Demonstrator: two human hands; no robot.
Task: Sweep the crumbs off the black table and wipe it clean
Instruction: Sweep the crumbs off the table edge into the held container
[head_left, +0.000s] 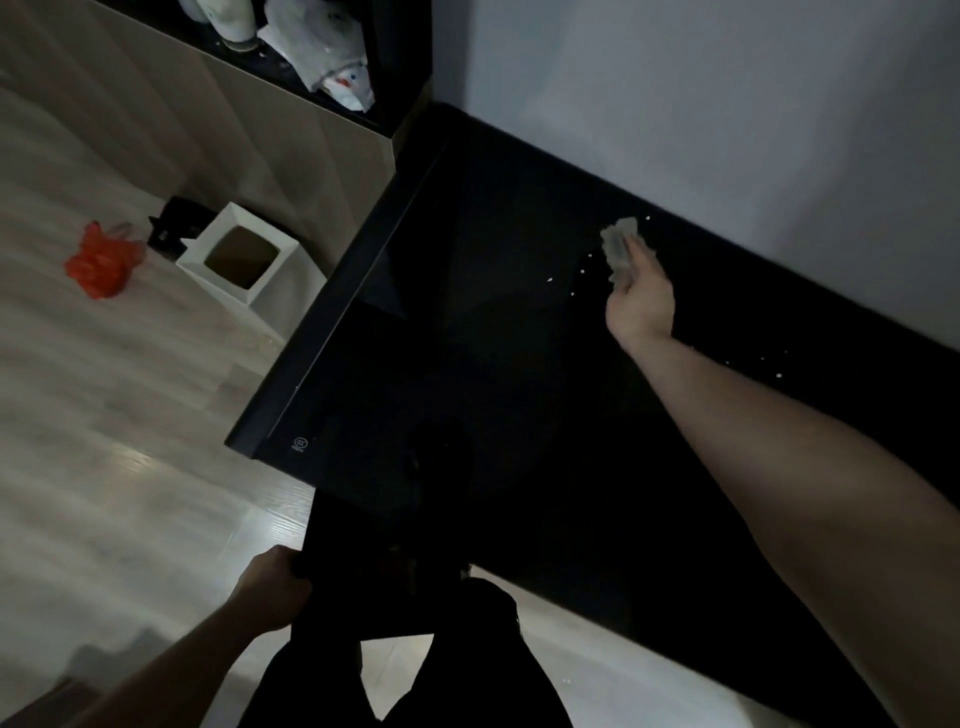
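Black glossy table (467, 322), set along a pale wall, with its left end toward an open stretch of wood-look floor (104, 415). Right hand (641, 296) is reached out over the table near the far edge by the wall, fingers (641, 257) closed around a crumpled pale wad, probably a tissue or cloth (619, 248); motion blur prevents telling which. The wad sits low over the surface, but contact cannot be confirmed. White crumbs (549, 280) lie scattered just left of the wad, a few more by the far edge beyond it, and another small group (778, 375) lies near the far edge to the right of the forearm. Left hand (275, 587) is down at the table's near left corner, fingers curled around a dark flat object (374, 582) held just below the near edge; its identity is too dark to resolve, possibly a pan or tray to catch sweepings. On the floor beyond the left end stand a white square bin (240, 259) and a crumpled orange bag (101, 265), well apart from the table. Judgement: sweeping is under way and at an early-to-middle stage. Crumbs remain in at least two patches along the far edge; the near and left portions of the table show none. Remaining: gather both patches off the table, then wipe the whole surface.
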